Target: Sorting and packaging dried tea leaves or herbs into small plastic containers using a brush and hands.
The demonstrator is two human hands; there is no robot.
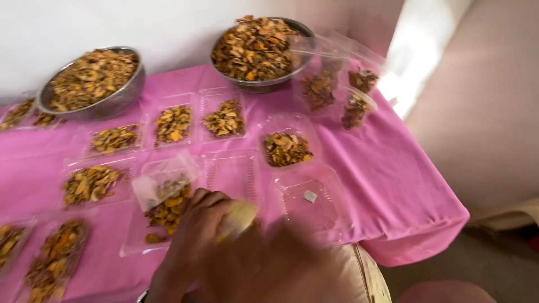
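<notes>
Most trays (173,124) I see hold chips; two near ones (309,196) sit unfilled. My left hand (196,230) grips a pale lump (238,217); right hand (281,264) too blurred to tell.

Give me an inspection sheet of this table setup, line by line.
Surface: table under pink cloth.
Job's things: open clear tray part-filled with dried yellow-brown pieces.
Clutter: two metal bowls, left and right, heaped with the same pieces; filled trays; one nearly empty tray.
Grippers: left hand holds a pale blurred object; right hand too blurred to judge.
Cables: nothing seen.
Surroundings: white wall, sunlit floor at right.
</notes>
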